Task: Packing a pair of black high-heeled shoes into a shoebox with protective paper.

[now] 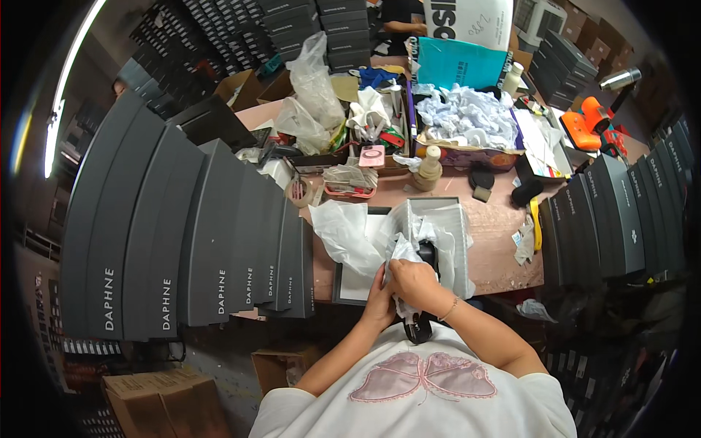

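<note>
Close to my body, my left hand (379,300) is closed round the side of a black shoe (418,330) bundled with white paper. Only the shoe's dark lower end shows below my hands. My right hand (421,283) lies over it from the right, fingers pinched on crumpled white tissue paper (402,252). Just beyond, an open grey shoebox (461,219) is lined with white paper, and another black piece (428,252), apparently a shoe, sits in it. A second grey box part (340,285) lies left of it, with a loose white sheet (343,230) across it.
Dark grey shoeboxes stand in rows at left (197,241) and right (602,219). Behind the work spot are a beige bottle (429,169), a pink phone (372,156), a small red tray (350,194), a tape roll (298,191) and a carton of crumpled paper (467,117).
</note>
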Available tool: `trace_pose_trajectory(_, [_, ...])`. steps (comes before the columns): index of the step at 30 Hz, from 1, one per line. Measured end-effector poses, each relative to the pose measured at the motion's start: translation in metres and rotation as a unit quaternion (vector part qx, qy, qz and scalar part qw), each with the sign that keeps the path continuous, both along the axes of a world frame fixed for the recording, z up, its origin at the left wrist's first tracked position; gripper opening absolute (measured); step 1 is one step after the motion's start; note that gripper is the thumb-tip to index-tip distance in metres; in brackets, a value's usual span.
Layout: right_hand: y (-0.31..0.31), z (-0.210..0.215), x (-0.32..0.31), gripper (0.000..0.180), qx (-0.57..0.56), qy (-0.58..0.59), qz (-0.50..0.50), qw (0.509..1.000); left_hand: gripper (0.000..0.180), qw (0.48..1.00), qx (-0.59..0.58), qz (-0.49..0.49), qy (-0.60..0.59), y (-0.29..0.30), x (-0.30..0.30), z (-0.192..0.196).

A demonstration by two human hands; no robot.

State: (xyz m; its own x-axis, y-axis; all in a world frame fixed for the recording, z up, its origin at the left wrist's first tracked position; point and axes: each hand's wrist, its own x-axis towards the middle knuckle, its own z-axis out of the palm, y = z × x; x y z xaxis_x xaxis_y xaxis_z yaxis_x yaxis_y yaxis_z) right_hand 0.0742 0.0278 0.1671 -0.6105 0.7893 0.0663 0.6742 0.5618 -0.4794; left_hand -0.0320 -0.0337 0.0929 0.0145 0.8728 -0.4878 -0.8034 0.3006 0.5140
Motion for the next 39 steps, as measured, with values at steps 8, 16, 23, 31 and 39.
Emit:
trace_pose_trajectory(8, [-0.031,0.012,0.038,0.024,0.017,0.012,0.078,0.997,0.073,0.963,0.072,-0.197,0.167,0.044,-0.011,0.028])
trace_pose_trajectory(16, [-0.038,0.035,0.076,0.04,-0.104,0.028,-0.014,0.994,0.08,0.917,0.138,-0.219,0.304,0.039,-0.008,0.023])
trace_pose_trajectory(23, [-0.015,0.03,0.042,0.015,0.044,-0.064,0.009,0.997,0.079,0.892,0.131,-0.251,0.353,0.051,-0.005,0.011])
trace_pose_trajectory(31, [-0.023,0.044,0.072,0.02,-0.005,-0.105,0.106,0.989,0.077,0.923,0.158,-0.21,0.282,0.035,-0.006,0.025])
trace_pose_trajectory(39, [0.003,0.011,0.048,0.059,-0.017,0.02,-0.106,0.994,0.067,0.89,0.188,-0.229,0.348,0.039,-0.002,0.038])
